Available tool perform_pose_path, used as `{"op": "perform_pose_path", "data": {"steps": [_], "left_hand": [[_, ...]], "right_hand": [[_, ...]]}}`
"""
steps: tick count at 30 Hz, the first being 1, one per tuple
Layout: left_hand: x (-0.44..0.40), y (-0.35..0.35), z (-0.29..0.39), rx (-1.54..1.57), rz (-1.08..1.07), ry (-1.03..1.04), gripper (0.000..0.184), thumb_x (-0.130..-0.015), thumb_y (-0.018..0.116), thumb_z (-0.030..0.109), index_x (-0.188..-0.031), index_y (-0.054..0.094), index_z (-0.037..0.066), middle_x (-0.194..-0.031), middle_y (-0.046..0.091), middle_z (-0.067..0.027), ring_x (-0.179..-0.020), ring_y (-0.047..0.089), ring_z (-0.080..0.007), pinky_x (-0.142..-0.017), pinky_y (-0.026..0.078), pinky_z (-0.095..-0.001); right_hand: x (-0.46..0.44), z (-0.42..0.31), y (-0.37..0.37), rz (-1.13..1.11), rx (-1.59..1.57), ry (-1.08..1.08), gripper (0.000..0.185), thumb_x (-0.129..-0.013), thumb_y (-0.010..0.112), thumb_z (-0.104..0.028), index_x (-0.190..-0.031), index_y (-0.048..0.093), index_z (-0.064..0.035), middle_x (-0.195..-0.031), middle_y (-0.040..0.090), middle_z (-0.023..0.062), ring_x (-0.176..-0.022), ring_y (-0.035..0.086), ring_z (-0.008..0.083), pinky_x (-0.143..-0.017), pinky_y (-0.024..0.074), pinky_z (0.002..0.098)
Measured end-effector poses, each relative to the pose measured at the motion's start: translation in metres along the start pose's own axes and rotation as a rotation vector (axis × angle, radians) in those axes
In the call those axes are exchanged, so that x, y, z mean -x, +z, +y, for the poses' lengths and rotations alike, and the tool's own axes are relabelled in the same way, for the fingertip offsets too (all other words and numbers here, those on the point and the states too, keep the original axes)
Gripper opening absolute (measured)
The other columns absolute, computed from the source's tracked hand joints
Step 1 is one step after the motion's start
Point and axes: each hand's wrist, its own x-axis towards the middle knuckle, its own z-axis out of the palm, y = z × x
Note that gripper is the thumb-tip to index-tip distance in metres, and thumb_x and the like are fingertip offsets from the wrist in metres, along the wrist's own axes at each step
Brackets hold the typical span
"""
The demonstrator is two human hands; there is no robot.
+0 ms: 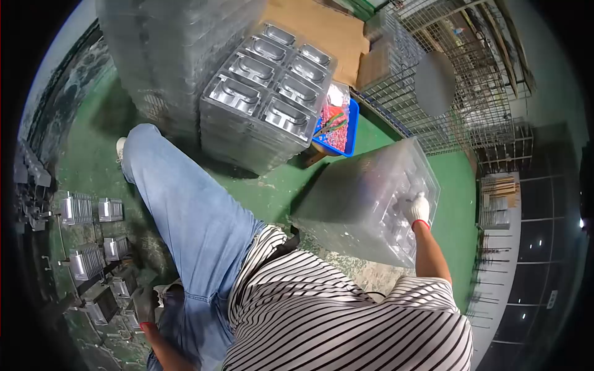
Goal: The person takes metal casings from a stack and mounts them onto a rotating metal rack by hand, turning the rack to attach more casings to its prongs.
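My right hand (417, 210), in a white glove with a red cuff, is on the top of a tall stack of clear plastic trays (365, 198). Its fingers look curled in at a moulded recess of the upper tray. Low on the left, my left hand (147, 304) wears a greyish glove with a red cuff. It is in shadow beside my knee, close to finned metal housings (102, 303) on a rack; its fingers are too dark to make out. Another tray stack (247, 139) has shiny metal housings (237, 93) in the compartments of its top tray.
A blue bin (354, 127) with small pink pieces and a green-handled tool stands between the stacks. Wrapped stacks (167, 49) rise behind on the left. Wire mesh cages (458, 93) and cardboard (322, 31) are at the back. Hooks line a panel (501, 266) at right.
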Motion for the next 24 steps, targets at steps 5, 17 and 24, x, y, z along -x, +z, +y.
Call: {"op": "perform_pose_path", "data": {"steps": [5,17,24], "left_hand": [[-0.003,0.0,-0.013,0.023,0.009,0.012,0.031,-0.096,0.058,0.026,-0.069,0.051,0.012,-0.058,0.046,0.0034,-0.047,0.042,-0.0068,-0.043,0.031,-0.0267],[0.004,-0.004,-0.008,0.019,-0.02,0.014,0.025,-0.096,0.06,0.026,-0.079,0.054,0.009,-0.062,0.048,0.0029,-0.048,0.043,-0.0065,-0.043,0.033,-0.0261],[0.003,-0.01,-0.005,-0.026,0.031,0.09,0.033,-0.093,0.064,0.03,-0.073,0.058,0.005,-0.06,0.051,0.001,-0.052,0.048,-0.0089,-0.047,0.036,-0.0282]], "right_hand": [[0.009,-0.007,0.021,0.087,-0.143,-0.026,0.076,-0.072,0.064,-0.021,-0.135,0.045,0.0145,-0.102,0.068,0.0315,-0.099,0.068,0.0434,-0.088,0.0534,0.0432],[-0.07,0.121,0.076,0.159,0.249,0.363,0.095,-0.089,0.034,-0.08,-0.15,0.045,-0.0082,-0.132,0.061,0.0289,-0.121,0.062,0.0387,-0.104,0.0455,0.0512],[-0.074,-0.07,-0.046,0.439,-0.33,-0.11,0.049,-0.089,0.067,-0.042,-0.12,0.071,-0.0043,-0.123,0.067,0.0212,-0.118,0.063,0.0362,-0.103,0.047,0.0425]]}}
